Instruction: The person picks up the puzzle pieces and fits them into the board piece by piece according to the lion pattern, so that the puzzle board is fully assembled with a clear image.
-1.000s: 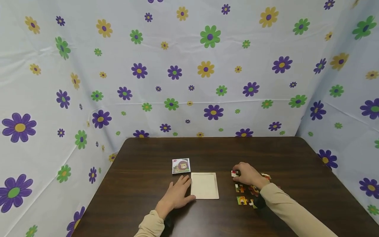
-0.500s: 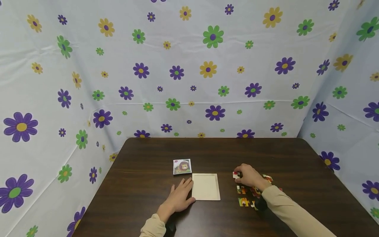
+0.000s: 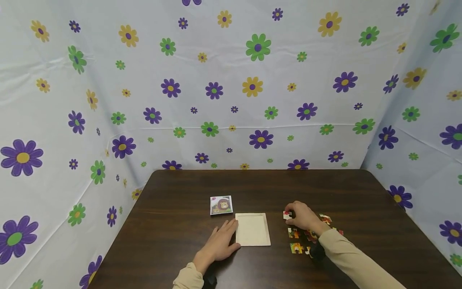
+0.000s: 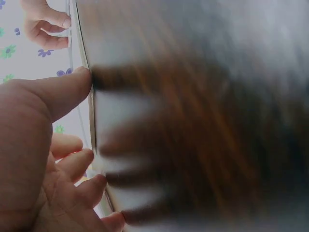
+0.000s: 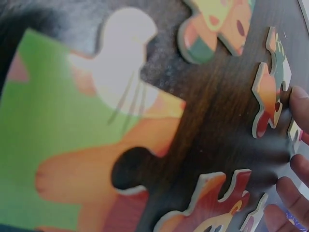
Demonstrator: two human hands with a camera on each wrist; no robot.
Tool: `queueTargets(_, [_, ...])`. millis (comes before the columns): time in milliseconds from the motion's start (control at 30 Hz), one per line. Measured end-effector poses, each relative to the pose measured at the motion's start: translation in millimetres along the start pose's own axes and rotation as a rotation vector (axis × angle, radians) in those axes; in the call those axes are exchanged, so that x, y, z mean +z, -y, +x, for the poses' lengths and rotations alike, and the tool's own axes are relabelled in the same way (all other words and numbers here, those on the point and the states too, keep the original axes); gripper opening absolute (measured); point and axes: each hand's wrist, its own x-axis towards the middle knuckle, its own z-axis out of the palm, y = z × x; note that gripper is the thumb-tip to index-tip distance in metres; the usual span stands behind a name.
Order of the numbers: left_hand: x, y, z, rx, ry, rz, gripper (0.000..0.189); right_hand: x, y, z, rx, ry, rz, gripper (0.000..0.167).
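Observation:
My left hand (image 3: 218, 243) rests on the table with fingers straight, thumb and fingertips at the left edge of a pale square puzzle tray (image 3: 252, 230). In the left wrist view the fingertips (image 4: 84, 77) meet the dark tabletop. On the right, thumb and index finger of my right hand (image 3: 304, 218) pinch a white and red jigsaw piece (image 3: 286, 215) low at the table. The right wrist view shows that hand's fingers (image 5: 300, 108) at the right edge, the pinched piece mostly hidden. A large green and orange jigsaw piece (image 5: 63, 130) fills its near side.
More jigsaw pieces lie around my right forearm, among them a yellow-green one (image 3: 296, 248), a red-orange one (image 3: 293, 233) and one farther back (image 3: 325, 218). A square lion picture (image 3: 221, 205) lies behind the tray. Flowered cloth (image 3: 252, 140) hangs behind the brown table (image 3: 173, 200).
The tray and my left hand have shifted slightly to the right of the lion picture. My right hand stays at the same jigsaw piece.

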Motion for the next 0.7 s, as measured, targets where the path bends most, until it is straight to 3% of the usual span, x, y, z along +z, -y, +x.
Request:
queueTargets(367, [2.5,-1.9,-0.6,-0.010,0.010,-0.004,0.065,3.3,0.7,4.4,-0.019,-0.054,0.107,0.034])
queueTargets(700, [6.2,1.4,-0.9,-0.009,-0.008,-0.010,0.069,3.9,9.9,7.3,-0.024,-0.134,0.173,0.020])
